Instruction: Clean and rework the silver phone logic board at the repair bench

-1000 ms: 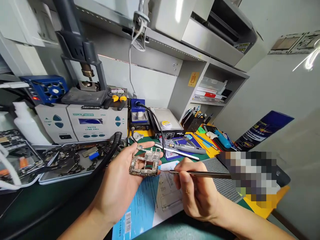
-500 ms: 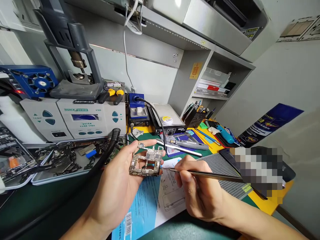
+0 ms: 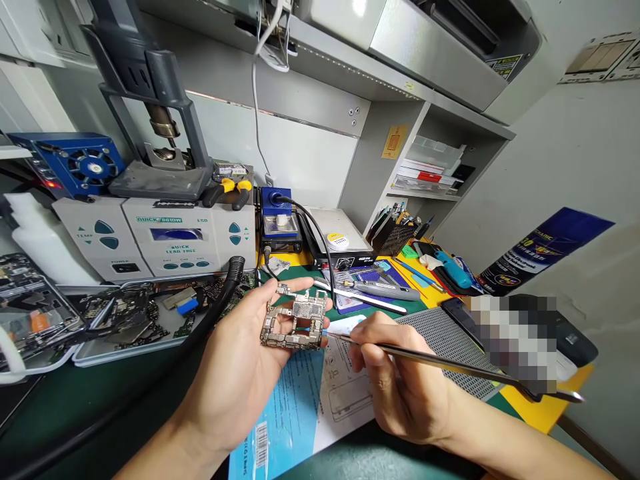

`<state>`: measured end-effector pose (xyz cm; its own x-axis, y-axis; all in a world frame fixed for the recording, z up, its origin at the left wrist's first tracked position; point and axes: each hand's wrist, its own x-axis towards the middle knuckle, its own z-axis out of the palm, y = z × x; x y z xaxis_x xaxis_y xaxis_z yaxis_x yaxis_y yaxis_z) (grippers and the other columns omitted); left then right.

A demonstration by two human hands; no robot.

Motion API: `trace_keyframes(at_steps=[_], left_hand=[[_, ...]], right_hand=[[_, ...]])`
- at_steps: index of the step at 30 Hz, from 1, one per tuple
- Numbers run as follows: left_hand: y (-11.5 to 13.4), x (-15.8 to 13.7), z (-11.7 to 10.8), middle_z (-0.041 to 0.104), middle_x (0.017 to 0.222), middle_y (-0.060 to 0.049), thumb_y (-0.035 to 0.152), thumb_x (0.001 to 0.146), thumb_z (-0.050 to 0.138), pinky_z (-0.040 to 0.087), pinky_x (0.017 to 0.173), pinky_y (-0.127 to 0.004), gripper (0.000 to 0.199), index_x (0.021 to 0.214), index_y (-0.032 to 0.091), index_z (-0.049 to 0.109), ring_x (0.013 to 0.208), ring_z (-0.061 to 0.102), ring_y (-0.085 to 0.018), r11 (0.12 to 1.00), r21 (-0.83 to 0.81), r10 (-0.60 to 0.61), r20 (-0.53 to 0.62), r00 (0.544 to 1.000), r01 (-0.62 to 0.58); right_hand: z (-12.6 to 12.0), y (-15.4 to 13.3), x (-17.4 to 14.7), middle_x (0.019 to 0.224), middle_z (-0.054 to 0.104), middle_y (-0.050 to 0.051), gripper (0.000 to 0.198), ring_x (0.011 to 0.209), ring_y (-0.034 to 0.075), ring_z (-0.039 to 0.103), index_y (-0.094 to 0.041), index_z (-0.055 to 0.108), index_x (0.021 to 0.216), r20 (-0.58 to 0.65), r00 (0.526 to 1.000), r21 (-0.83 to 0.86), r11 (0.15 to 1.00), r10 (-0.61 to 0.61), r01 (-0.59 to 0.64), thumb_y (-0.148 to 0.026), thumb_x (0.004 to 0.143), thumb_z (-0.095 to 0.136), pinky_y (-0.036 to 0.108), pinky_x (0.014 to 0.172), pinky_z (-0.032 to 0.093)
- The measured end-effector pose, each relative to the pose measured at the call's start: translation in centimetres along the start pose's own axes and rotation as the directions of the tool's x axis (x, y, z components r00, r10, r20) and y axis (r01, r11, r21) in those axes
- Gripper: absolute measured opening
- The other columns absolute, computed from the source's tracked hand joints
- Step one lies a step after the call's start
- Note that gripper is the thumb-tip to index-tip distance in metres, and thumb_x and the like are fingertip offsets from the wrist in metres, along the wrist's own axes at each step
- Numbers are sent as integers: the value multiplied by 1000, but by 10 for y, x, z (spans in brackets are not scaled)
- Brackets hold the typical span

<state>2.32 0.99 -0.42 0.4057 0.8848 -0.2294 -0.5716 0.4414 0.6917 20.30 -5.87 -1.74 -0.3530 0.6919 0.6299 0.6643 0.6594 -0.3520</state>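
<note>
My left hand (image 3: 245, 353) is closed around a phone circuit board (image 3: 307, 309), with the thumb at its upper left and fingers behind it. The board is bare, packed with small metal parts, and has cut-out openings. In my right hand (image 3: 395, 373), a long thin metal tool (image 3: 450, 361) is pinched like a pen. Its narrow front end points left at the board's lower right edge; whether the tip touches cannot be made out. Beneath both hands lies a blue and white printed sheet (image 3: 300, 413) with a barcode.
A hot-air station (image 3: 185, 233) stands behind at left, with a tray (image 3: 165, 343) of scrap boards before it. A black hose (image 3: 200, 327) crosses the left side. Behind my right hand lie a grey mesh mat (image 3: 435, 340) and a grey-handled tool (image 3: 385, 291). A spray can (image 3: 540, 250) stands at right.
The view has shifted slightly, so the background sits a little further right. The tool's rear end has tilted lower on the right. Both hands keep their hold.
</note>
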Motion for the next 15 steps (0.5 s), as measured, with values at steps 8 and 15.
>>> trace_keyframes(at_steps=[8,15], left_hand=[[7,-2,3,72,100,-19,27,94,43,57,77,-39,38,116,5,65,86,69,-27,1000,1,-20,45,999,20],[9,2,1,71,101,-22,26,94,42,58,73,-43,39,118,4,62,83,70,-29,998,-29,-63,14,998,64]], right_hand=[[-7,-6,9,81,57,5,25,67,16,57,-17,42,108,10,997,-50,996,-75,75,-1,89,44,29,58,53],[1,0,2,87,56,4,37,70,15,57,-18,44,119,-104,992,136,987,-72,86,1,87,45,29,59,51]])
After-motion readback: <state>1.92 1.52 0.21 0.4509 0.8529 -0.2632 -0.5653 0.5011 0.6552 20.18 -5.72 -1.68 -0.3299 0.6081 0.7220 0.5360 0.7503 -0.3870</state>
